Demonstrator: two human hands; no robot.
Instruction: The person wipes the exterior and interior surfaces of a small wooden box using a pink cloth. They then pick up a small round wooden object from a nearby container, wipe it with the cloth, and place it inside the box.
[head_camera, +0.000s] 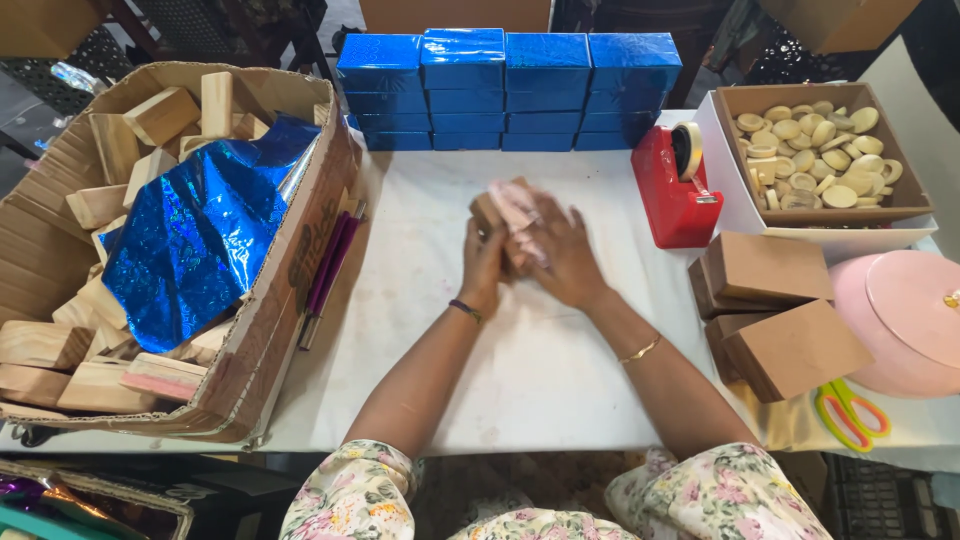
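Both hands meet over the middle of the white table (540, 370). My left hand (484, 265) and my right hand (562, 255) clasp a small wooden block (489, 208) partly covered by pink paper (515, 210). The block and paper are blurred and mostly hidden by my fingers. Behind them stands a stack of blue foil-wrapped boxes (508, 90) in several rows.
A large cardboard box (285, 310) at left holds wooden blocks and a crumpled blue foil sheet (200, 235). A red tape dispenser (675, 190), a box of round wooden pieces (815, 150), brown blocks (770, 310), a pink lidded container (905, 320) and scissors (850, 412) sit at right.
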